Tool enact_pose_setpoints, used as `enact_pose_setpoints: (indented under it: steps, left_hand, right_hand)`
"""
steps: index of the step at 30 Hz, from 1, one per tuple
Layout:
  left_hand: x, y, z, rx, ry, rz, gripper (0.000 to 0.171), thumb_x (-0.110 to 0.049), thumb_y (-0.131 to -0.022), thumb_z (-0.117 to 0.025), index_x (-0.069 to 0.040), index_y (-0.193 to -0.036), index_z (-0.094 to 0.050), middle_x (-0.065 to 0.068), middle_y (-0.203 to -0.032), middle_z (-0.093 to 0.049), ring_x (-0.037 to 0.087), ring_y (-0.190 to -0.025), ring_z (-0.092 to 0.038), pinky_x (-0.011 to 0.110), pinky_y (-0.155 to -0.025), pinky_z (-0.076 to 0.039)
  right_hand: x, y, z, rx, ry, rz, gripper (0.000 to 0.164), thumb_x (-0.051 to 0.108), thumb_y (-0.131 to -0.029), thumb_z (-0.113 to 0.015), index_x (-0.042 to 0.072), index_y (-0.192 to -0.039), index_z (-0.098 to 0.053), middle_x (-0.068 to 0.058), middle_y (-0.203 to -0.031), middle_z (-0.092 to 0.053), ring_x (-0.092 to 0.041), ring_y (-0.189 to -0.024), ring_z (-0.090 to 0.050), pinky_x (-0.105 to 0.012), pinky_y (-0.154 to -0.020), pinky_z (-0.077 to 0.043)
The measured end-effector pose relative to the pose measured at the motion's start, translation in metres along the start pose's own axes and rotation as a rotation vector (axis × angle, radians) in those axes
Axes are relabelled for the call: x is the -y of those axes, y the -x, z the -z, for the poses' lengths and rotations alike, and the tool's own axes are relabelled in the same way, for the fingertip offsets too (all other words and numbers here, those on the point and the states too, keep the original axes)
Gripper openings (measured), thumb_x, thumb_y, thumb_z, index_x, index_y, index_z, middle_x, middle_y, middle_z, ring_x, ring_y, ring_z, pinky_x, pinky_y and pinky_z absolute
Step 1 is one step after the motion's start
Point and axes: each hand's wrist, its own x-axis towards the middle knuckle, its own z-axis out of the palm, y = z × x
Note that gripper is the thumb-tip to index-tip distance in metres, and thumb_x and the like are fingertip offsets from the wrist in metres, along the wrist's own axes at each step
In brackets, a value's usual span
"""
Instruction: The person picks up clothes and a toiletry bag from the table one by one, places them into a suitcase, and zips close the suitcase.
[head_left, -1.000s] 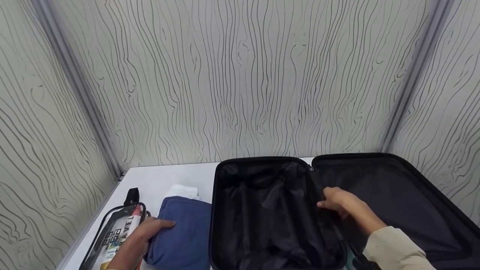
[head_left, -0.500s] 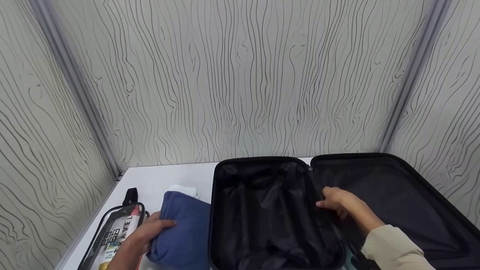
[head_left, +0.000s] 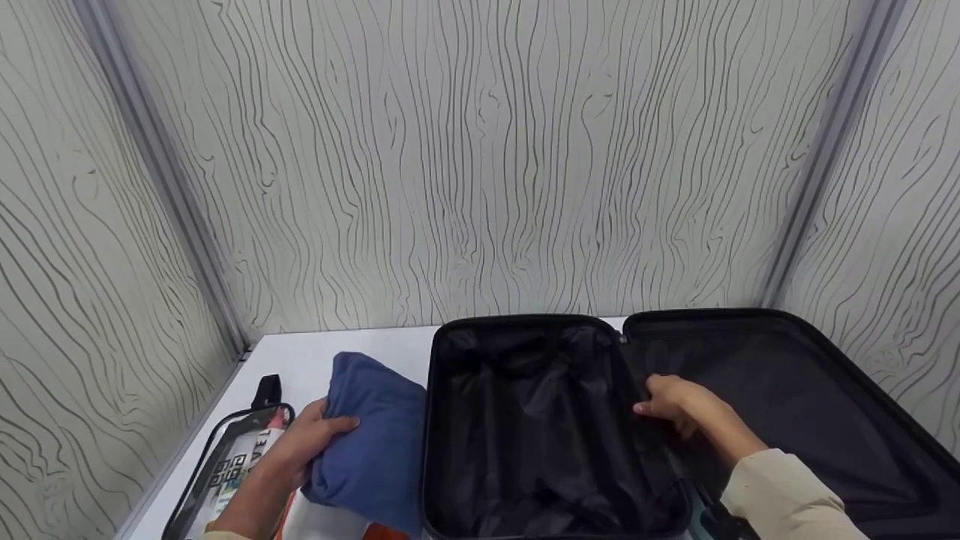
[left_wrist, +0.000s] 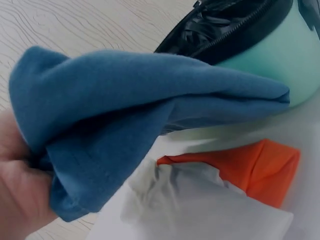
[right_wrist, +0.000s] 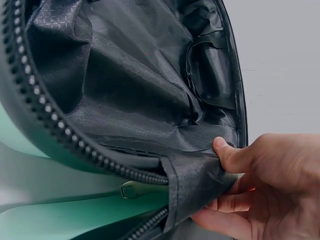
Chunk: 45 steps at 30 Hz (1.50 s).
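My left hand (head_left: 307, 439) grips the left edge of a folded blue cloth garment (head_left: 375, 442), thumb on top. The left wrist view shows the garment (left_wrist: 110, 95) raised and folded over, above white and orange cloths (left_wrist: 270, 170). An open suitcase (head_left: 525, 442) with black lining and a mint-green shell lies to its right. My right hand (head_left: 679, 405) is at the strip between the suitcase's two halves. Seen from the right wrist, that hand (right_wrist: 270, 185) pinches the black fabric hinge strip (right_wrist: 195, 180) between thumb and fingers.
A clear zip pouch (head_left: 225, 465) with bottles inside lies at the left of the white table (head_left: 307, 349). The suitcase's other half (head_left: 765, 397) spreads to the right. Wood-grain panels (head_left: 480, 165) stand behind and on both sides.
My left hand has lifted the blue garment upward and away from me, uncovering white and orange cloth beneath. My right hand has stayed at the suitcase's hinge strip.
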Motion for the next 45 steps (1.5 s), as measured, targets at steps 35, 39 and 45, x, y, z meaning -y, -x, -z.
enact_pose_setpoints:
  steps: [35,39,45]
  left_hand:
    - [-0.095,0.016,-0.011,-0.038,-0.069,-0.06,0.051,-0.014,-0.086,-0.06,0.003,-0.13,-0.04,0.015,-0.122,-0.051,0.021,-0.104,-0.052,0.032,-0.087,-0.043]
    - [-0.099,0.011,-0.024,-0.031,-0.056,-0.073,0.049,-0.011,-0.085,-0.06,0.004,-0.128,-0.042,0.016,-0.122,-0.051,0.024,-0.107,-0.05,0.035,-0.091,-0.04]
    - [-0.099,0.001,-0.045,0.0,0.005,-0.076,0.048,-0.009,-0.083,-0.06,0.001,-0.128,-0.044,0.015,-0.124,-0.051,0.024,-0.11,-0.05,0.037,-0.095,-0.039]
  right_hand:
    - [0.009,-0.009,0.009,-0.089,0.104,-0.049,0.022,0.009,-0.081,-0.071,-0.004,-0.086,-0.054,-0.015,-0.075,-0.057,-0.024,-0.05,-0.063,-0.034,-0.047,-0.054]
    - [0.01,-0.01,0.008,-0.088,0.094,-0.049,0.023,0.008,-0.08,-0.071,-0.005,-0.087,-0.054,-0.016,-0.076,-0.058,-0.026,-0.051,-0.064,-0.034,-0.047,-0.054]
    - [0.012,-0.012,0.006,-0.089,0.098,-0.039,0.023,0.009,-0.079,-0.072,-0.005,-0.084,-0.055,-0.017,-0.073,-0.059,-0.027,-0.05,-0.064,-0.035,-0.046,-0.054]
